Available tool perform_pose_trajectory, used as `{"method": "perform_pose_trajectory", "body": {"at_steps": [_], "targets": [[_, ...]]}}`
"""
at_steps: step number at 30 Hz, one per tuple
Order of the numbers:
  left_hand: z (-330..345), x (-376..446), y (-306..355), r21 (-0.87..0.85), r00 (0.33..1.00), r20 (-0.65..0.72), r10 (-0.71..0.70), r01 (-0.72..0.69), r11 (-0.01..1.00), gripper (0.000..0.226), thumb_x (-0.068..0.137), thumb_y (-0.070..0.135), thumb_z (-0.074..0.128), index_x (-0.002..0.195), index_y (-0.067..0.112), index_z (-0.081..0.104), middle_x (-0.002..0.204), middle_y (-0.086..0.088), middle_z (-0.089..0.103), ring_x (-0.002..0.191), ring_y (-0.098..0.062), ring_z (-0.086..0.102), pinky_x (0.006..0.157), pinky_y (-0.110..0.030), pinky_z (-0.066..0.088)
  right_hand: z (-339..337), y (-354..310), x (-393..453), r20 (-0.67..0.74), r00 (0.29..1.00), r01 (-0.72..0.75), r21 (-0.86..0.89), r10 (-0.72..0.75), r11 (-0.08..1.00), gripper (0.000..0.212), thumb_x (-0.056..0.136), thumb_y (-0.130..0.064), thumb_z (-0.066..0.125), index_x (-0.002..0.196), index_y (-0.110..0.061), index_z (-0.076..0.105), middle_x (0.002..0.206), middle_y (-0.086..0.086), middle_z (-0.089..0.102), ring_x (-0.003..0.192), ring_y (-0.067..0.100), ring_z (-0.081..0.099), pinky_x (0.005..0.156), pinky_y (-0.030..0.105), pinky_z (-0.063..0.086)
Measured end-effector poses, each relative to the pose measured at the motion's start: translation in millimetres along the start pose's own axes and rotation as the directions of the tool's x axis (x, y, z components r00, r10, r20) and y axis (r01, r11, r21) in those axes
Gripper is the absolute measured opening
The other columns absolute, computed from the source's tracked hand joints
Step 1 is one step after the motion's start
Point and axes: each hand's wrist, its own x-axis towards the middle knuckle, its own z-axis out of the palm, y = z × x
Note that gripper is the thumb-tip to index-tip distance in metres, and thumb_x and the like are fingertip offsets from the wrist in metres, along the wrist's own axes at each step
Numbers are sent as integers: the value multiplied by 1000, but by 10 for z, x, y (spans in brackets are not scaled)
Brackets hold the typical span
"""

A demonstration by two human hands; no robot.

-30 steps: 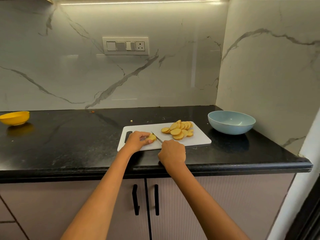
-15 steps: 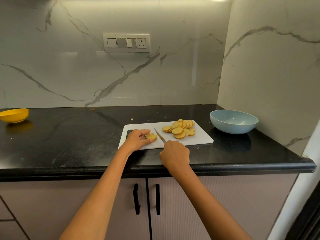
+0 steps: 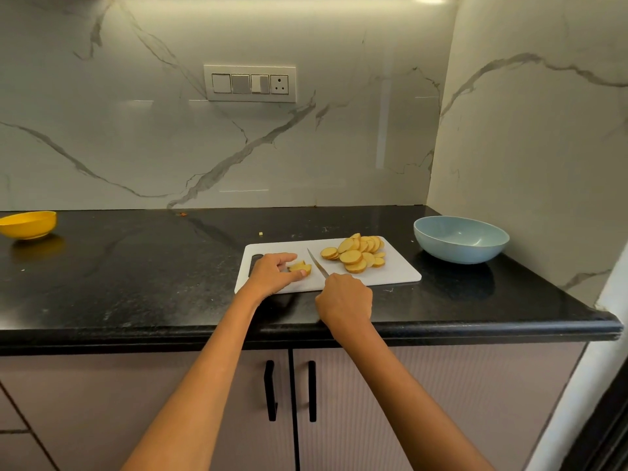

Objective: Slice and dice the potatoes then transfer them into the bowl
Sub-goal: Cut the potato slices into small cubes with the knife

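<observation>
On the board (image 3: 390, 277), dicing has begun.

Left hand (image 3: 272, 271) pinches a few cut pieces (image 3: 300, 267) at the near left of the board; right hand (image 3: 345, 299) grips the knife (image 3: 317, 263), whose blade has lifted clear to their right since a second ago, when it sat against them. That cut looks finished. Slices (image 3: 355, 254) lie piled toward the far right, mostly undiced; bowl (image 3: 460, 239), right of the board, holds nothing yet.

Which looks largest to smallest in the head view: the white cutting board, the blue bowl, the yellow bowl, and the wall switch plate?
1. white cutting board
2. blue bowl
3. wall switch plate
4. yellow bowl

The blue bowl and switch plate look close in size, and the plate sits farther away, so that pair is unsure. The yellow bowl is cut off by the frame's edge.
</observation>
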Motion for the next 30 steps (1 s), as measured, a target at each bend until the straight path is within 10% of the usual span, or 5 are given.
{"method": "perform_pose_trajectory", "body": {"at_steps": [12, 30], "targets": [[8, 153, 32, 327, 1000, -2, 1, 0, 945, 44, 99, 37, 33, 116, 9, 62, 122, -12, 59, 113, -26, 52, 98, -37, 39, 29, 66, 174, -10, 999, 36, -8, -36, 999, 24, 96, -17, 43, 113, -10, 58, 110, 7, 61, 98, 20, 60, 71, 26, 41], [-68, 73, -56, 142, 997, 59, 55, -63, 988, 55, 79, 16, 72, 130, 8, 52, 133, -8, 54, 120, -19, 52, 107, -37, 39, 42, 77, 16, -11, 997, 74, -84, -75, 994, 25, 97, -16, 42, 117, -8, 55, 113, 7, 59, 102, 22, 59, 69, 26, 37]]}}
